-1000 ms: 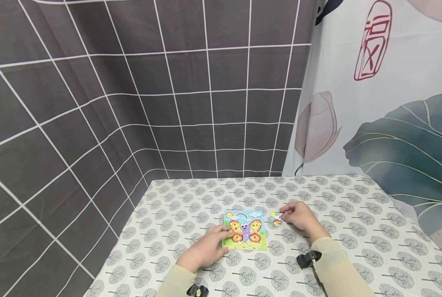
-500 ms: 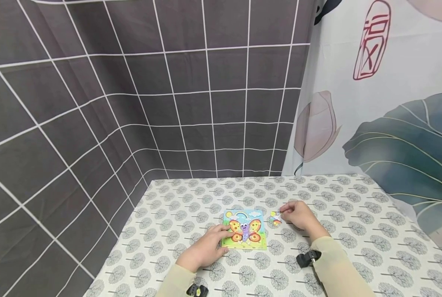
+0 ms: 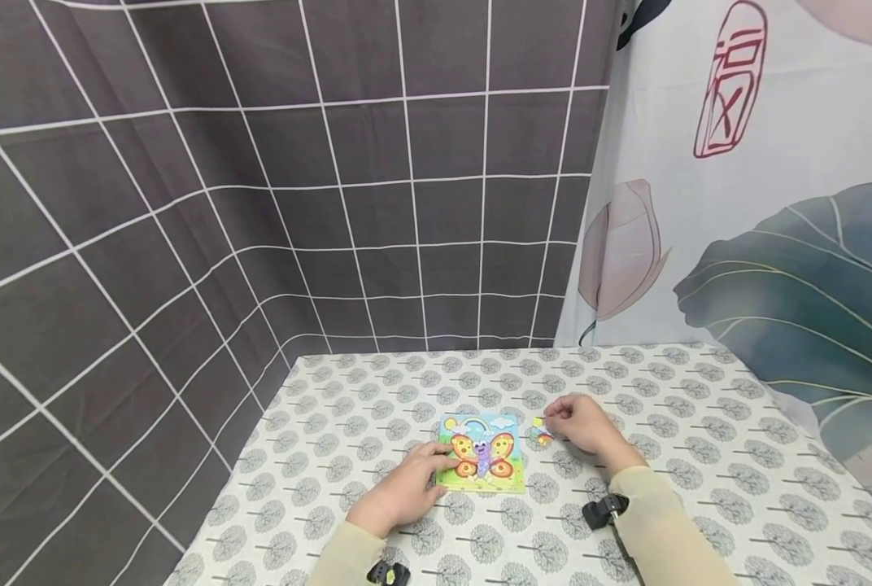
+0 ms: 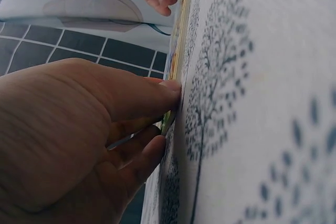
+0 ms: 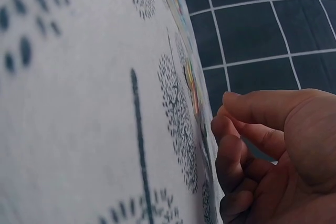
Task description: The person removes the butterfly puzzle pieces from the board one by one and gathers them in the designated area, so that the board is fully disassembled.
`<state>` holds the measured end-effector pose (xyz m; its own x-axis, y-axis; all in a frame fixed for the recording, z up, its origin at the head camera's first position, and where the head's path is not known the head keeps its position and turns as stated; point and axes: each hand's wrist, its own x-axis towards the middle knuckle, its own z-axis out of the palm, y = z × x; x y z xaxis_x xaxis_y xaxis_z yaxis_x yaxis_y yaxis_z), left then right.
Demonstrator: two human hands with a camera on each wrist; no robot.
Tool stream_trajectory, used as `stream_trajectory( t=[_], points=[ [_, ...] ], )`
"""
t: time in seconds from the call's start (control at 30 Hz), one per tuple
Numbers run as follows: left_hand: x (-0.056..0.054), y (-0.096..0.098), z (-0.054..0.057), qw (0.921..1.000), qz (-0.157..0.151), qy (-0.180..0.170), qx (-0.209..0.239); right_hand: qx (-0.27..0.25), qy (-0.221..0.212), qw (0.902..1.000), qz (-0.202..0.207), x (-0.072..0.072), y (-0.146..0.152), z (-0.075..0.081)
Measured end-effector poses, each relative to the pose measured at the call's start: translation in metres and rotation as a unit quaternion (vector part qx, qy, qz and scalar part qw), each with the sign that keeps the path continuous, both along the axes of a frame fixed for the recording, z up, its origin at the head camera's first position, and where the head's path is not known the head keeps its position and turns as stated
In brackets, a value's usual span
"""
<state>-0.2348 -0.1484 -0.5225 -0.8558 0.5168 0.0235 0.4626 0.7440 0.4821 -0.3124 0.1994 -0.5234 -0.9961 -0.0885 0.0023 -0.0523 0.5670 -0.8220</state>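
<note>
A square butterfly puzzle board [image 3: 505,478] lies flat on the table. My left hand [image 3: 407,487] grips its lower left corner, with the thumb at the near edge and the fingers over the left side. In the left wrist view, the thumb [image 4: 170,88] presses against the board's edge. Just right of the board lie a few small colourful puzzle pieces [image 3: 544,439], also seen edge-on in the right wrist view. My right hand [image 3: 586,423] hovers beside them, fingers curled and thumb tip against the index finger, with nothing visible between them.
The table is covered by a pale cloth [image 3: 377,382] printed with grey trees. A dark curtain [image 3: 443,212] with white grid lines hangs behind and to the left. At the right hangs a white floral curtain [image 3: 626,244]. Each wrist wears a black strap.
My right hand has shifted slightly left, with its fingertips now closer over the puzzle pieces. The left hand and the puzzle board have stayed in place.
</note>
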Motion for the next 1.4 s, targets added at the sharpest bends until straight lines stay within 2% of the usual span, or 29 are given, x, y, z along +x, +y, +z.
stream_trajectory(
  t=[0.2,0.47,0.63,0.73,1.07,1.27,1.4],
  points=[
    [0.0,0.001,0.001,0.9997,0.006,-0.006,0.022,-0.003,-0.003,1.0,0.005,0.0,-0.009,0.0],
    [0.003,0.01,0.009,0.9997,-0.017,0.005,0.019,-0.028,-0.018,0.9994,0.012,-0.004,-0.024,-0.001],
    [0.003,0.02,0.011,0.9991,-0.042,0.008,0.003,0.032,0.02,0.9985,0.039,-0.01,-0.034,-0.001],
    [0.001,0.024,0.01,0.9989,-0.046,0.008,-0.004,0.048,0.027,0.9971,0.053,-0.014,-0.041,-0.001],
    [0.003,0.029,0.007,0.9953,-0.075,0.023,-0.057,0.064,0.002,0.9952,0.074,-0.018,-0.062,0.005],
    [0.006,0.029,0.007,0.9942,-0.08,0.037,-0.062,0.086,0.015,0.9913,0.098,-0.022,-0.076,0.009],
    [0.006,0.031,0.006,0.994,-0.079,0.044,-0.061,0.098,0.008,0.9897,0.104,-0.024,-0.084,0.01]
  ],
)
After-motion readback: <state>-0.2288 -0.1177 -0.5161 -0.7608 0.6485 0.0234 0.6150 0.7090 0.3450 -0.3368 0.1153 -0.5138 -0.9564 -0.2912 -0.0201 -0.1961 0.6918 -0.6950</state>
